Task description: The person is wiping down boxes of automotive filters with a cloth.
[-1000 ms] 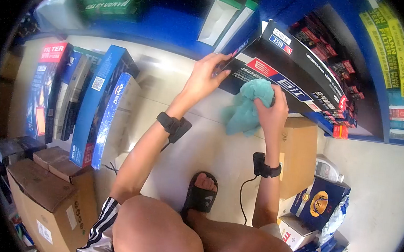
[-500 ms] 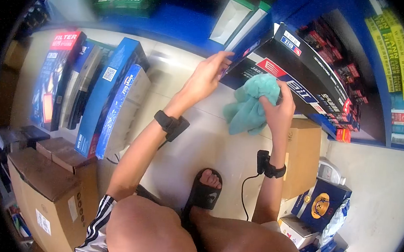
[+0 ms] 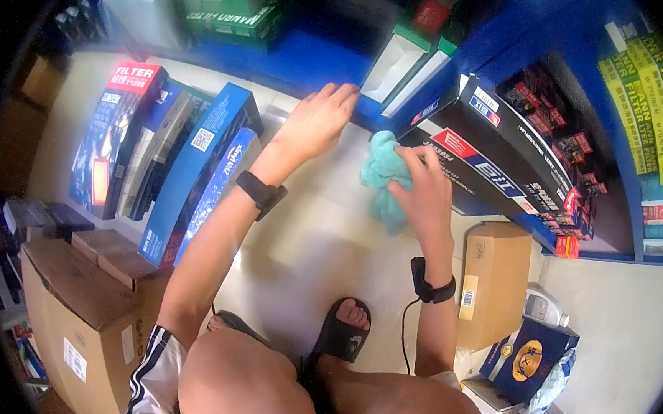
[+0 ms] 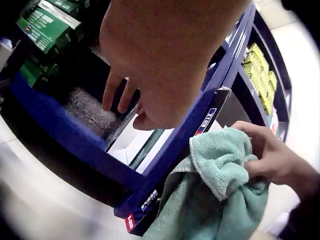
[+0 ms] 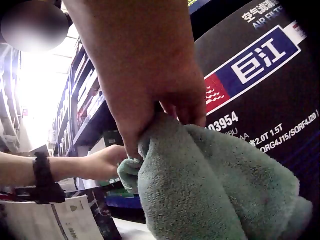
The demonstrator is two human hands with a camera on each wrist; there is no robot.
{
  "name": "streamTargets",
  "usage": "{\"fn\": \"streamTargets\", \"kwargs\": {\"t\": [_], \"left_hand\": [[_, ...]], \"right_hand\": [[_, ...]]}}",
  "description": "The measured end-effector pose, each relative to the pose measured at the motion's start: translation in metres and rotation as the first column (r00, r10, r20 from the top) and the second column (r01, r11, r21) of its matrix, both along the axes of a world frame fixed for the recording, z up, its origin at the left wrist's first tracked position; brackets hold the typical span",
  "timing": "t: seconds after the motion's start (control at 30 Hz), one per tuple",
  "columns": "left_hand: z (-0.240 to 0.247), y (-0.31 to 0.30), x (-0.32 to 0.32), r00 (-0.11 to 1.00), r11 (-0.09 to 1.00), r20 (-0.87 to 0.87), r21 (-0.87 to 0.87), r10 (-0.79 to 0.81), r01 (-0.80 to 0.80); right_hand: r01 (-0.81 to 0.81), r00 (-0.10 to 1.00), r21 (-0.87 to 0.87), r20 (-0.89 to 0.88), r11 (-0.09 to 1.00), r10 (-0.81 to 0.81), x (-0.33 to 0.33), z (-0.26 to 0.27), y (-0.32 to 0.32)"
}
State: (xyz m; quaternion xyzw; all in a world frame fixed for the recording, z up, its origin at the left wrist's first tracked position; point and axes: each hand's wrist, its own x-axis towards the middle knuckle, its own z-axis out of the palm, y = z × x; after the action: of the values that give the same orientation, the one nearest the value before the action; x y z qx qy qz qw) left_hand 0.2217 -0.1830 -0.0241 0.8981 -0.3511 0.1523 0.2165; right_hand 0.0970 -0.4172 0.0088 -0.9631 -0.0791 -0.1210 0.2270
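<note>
My right hand grips a teal microfiber cloth, bunched at the top with its lower part hanging loose. Just beside the cloth, a black air filter box with a red and blue label leans at the shelf; its printed face fills the right side of the right wrist view. My left hand is held out over the shelf's edge, holding nothing. In the left wrist view its fingers point down, loosely bent, near white-and-green boxes on the blue shelf.
Filter boxes stand upright on the floor at left, behind a large brown carton. Another carton, a bottle and a dark blue box sit at right. Yellow boxes line the far-right shelf.
My left hand has come off the black air filter box and moved left, toward the shelf edge. My right hand has drawn the cloth left, away from the box's label.
</note>
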Motion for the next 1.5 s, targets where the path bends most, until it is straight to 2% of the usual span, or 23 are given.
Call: {"fn": "streamTargets", "kwargs": {"t": [0.07,0.13,0.27,0.33,0.37,0.43,0.63,0.73,0.77,0.83,0.87,0.9,0.97,1.03,1.13,1.17,1.23,1.3,1.37,1.4,1.43,1.5], "left_hand": [[0.003,-0.010,0.013,0.999,0.999,0.029,0.019,0.033,-0.033],[0.006,-0.025,0.024,0.989,0.989,-0.050,-0.031,0.141,-0.142],[0.006,-0.047,0.040,0.985,0.981,-0.093,-0.115,0.147,-0.157],[0.006,-0.056,0.047,0.990,0.962,-0.042,-0.234,0.133,-0.139],[0.006,-0.061,0.050,0.991,0.962,-0.042,-0.236,0.130,-0.137],[0.012,-0.067,0.051,0.987,0.916,-0.108,-0.371,0.118,-0.151],[0.014,-0.071,0.046,0.985,0.925,-0.125,-0.345,0.119,-0.156],[0.008,-0.067,0.026,0.971,0.922,-0.212,-0.342,0.113,-0.182],[0.004,-0.066,0.020,0.974,0.927,-0.183,-0.323,0.133,-0.187],[0.004,-0.062,0.007,0.970,0.923,-0.215,-0.339,0.112,-0.182],[0.005,-0.061,0.001,0.973,0.919,-0.192,-0.346,0.125,-0.186],[0.005,-0.058,-0.003,0.971,0.918,-0.195,-0.343,0.137,-0.198],[0.007,-0.052,-0.011,0.972,0.909,-0.200,-0.369,0.127,-0.194],[0.017,-0.040,-0.024,0.976,0.901,-0.184,-0.392,0.119,-0.184],[0.030,-0.020,-0.049,0.955,0.939,-0.266,-0.275,0.135,-0.209],[0.033,-0.013,-0.057,0.951,0.938,-0.273,-0.269,0.143,-0.218],[0.035,0.005,-0.072,0.927,0.955,-0.292,-0.110,0.234,-0.276],[0.029,0.027,-0.089,0.930,0.952,-0.270,-0.107,0.250,-0.287],[0.024,0.049,-0.108,0.916,0.929,-0.197,-0.051,0.349,-0.365],[0.021,0.059,-0.118,0.896,0.915,-0.189,0.040,0.401,-0.401],[0.019,0.068,-0.129,0.894,0.914,-0.190,0.046,0.405,-0.404],[0.012,0.082,-0.151,0.794,0.833,-0.250,0.174,0.554,-0.526]], "right_hand": [[0.018,1.000,-0.016,-0.015,1.000,-0.018,0.004,0.000,0.004],[0.044,0.998,-0.023,-0.032,0.999,-0.044,0.007,0.002,0.006],[0.079,0.997,-0.021,-0.011,0.997,-0.079,0.011,-0.003,-0.003],[0.079,0.997,-0.010,0.016,0.997,-0.078,0.012,-0.002,-0.007],[0.084,0.996,-0.001,0.005,0.996,-0.084,0.012,0.000,-0.008],[0.089,0.996,0.006,-0.005,0.996,-0.089,0.012,0.002,-0.011],[0.070,0.997,0.036,0.024,0.997,-0.071,0.013,0.000,-0.017],[0.080,0.994,0.056,0.063,0.995,-0.084,0.013,-0.002,-0.012],[0.066,0.996,0.066,0.050,0.996,-0.069,0.013,-0.003,-0.010],[-0.033,0.995,0.126,-0.088,0.991,0.044,0.009,-0.006,-0.005],[-0.118,0.972,0.079,-0.194,0.990,0.132,0.006,-0.014,-0.005],[-0.130,0.970,0.083,-0.197,0.988,0.144,0.002,-0.019,0.002],[-0.380,0.865,0.069,-0.326,0.922,0.381,-0.008,-0.029,0.021],[-0.426,0.832,0.088,-0.353,0.900,0.428,-0.016,-0.033,0.040],[-0.472,0.772,0.079,-0.445,0.878,0.455,-0.024,-0.033,0.058],[-0.487,0.776,0.073,-0.422,0.870,0.470,-0.026,-0.035,0.063],[-0.506,0.775,0.075,-0.398,0.859,0.491,-0.028,-0.043,0.072],[-0.518,0.796,0.043,-0.340,0.854,0.500,-0.027,-0.052,0.082],[-0.530,0.784,0.034,-0.362,0.847,0.505,-0.027,-0.048,0.089],[-0.537,0.775,0.016,-0.384,0.844,0.501,-0.027,-0.045,0.093],[-0.540,0.772,0.021,-0.384,0.841,0.505,-0.028,-0.045,0.097],[-0.487,0.795,0.023,-0.403,0.873,0.454,-0.029,-0.040,0.104]]}}
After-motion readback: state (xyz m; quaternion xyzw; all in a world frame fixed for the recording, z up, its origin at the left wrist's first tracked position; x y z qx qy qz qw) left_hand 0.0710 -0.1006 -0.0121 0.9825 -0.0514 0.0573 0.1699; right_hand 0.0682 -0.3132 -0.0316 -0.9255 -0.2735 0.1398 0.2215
